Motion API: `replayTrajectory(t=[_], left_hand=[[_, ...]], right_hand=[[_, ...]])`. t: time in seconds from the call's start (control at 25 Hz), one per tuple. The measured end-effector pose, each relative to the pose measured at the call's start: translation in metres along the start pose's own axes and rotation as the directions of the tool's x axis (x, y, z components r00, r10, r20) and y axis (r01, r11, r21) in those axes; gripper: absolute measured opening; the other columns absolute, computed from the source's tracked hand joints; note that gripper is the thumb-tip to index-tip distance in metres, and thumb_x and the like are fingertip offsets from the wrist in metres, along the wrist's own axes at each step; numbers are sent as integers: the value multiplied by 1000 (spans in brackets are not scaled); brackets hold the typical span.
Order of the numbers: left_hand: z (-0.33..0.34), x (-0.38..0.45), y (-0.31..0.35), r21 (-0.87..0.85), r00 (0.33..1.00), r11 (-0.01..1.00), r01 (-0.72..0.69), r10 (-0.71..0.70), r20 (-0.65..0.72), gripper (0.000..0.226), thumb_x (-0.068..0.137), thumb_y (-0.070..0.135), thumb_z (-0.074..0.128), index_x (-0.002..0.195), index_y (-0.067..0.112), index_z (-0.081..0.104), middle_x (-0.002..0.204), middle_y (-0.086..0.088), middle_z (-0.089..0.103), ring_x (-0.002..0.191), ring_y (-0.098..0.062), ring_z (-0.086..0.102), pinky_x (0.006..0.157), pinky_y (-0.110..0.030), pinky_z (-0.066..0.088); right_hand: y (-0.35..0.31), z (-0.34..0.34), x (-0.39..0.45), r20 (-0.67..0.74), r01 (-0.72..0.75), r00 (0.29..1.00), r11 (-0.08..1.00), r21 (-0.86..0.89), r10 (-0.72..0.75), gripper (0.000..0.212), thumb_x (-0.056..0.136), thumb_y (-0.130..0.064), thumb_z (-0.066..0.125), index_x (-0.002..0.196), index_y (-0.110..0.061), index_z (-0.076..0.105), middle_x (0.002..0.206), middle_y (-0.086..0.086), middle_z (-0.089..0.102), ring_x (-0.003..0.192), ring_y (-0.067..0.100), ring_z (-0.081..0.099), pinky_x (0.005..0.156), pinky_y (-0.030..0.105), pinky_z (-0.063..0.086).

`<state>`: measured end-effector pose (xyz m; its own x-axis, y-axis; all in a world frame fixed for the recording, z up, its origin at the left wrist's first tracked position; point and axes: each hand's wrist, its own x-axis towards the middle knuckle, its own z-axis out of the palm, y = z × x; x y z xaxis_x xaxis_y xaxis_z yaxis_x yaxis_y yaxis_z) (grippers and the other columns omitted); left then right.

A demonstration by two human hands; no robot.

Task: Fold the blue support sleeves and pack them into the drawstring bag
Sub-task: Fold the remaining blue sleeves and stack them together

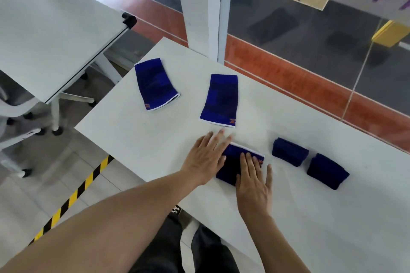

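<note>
A blue support sleeve (230, 162) lies on the white table (137, 139) in front of me. My left hand (206, 157) rests flat at its left edge, fingers spread. My right hand (253, 179) presses flat on its right half. Two unfolded blue sleeves lie further back: one at the far left (155, 84), one in the middle (221, 99). Two folded dark blue sleeves sit to the right, one nearer the middle (289, 150) and one further right (327, 170). No drawstring bag is in view.
Another white table (44, 35) stands to the left with chair wheels beneath it. Yellow and black floor tape (73, 197) runs along the floor by the table's left edge. A white pillar (213, 6) and a glass wall stand behind the table.
</note>
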<state>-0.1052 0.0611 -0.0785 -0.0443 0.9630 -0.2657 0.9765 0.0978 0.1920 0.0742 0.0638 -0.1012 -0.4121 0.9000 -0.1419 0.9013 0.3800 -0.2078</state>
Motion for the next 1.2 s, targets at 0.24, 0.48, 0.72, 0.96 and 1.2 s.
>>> replayTrajectory(t=[0.24, 0.48, 0.72, 0.96, 1.2], left_hand=[[-11, 31, -59, 78, 997, 995, 55, -60, 53, 64, 102, 33, 33, 159, 17, 8, 168, -5, 9, 153, -32, 6, 123, -40, 13], [-12, 5, -107, 66, 986, 987, 147, -151, 64, 67, 99, 31, 34, 159, 16, 9, 167, -6, 10, 152, -34, 8, 123, -44, 12], [-27, -6, -170, 214, 980, 957, -197, 187, 66, 62, 95, 20, 47, 150, 4, 25, 147, -17, 39, 134, -37, 36, 118, -46, 25], [-40, 9, -227, 128, 961, 957, -261, 270, -61, 34, 89, 11, 51, 122, 13, 58, 141, -13, 47, 116, -32, 51, 97, -41, 45], [-46, 40, -252, 194, 994, 976, -95, 84, 65, 59, 93, 17, 57, 147, 14, 33, 161, -23, 19, 136, -40, 38, 106, -43, 41]], right_hand=[[5, -19, 15, 113, -126, 985, 990, -68, 133, 63, 101, -23, 45, 160, -20, 21, 165, -2, 24, 154, 17, 17, 124, 45, -7], [-54, -25, 33, -29, -214, 976, 973, 91, 217, 52, 88, -12, 64, 139, -15, 56, 143, 5, 57, 133, 25, 51, 117, 42, 27], [-163, -14, 78, -15, -49, 999, 993, 108, 51, 54, 87, -8, 62, 140, -14, 54, 143, 2, 57, 132, 19, 52, 115, 38, 31], [-212, -15, 95, 274, -144, 953, 989, 43, 127, 53, 99, -23, 44, 151, -25, 38, 157, -5, 38, 145, 13, 32, 118, 33, 18], [-224, -16, 93, 281, -227, 939, 971, 78, 197, 44, 97, -24, 45, 141, -24, 48, 143, -5, 49, 133, 19, 42, 111, 35, 26]])
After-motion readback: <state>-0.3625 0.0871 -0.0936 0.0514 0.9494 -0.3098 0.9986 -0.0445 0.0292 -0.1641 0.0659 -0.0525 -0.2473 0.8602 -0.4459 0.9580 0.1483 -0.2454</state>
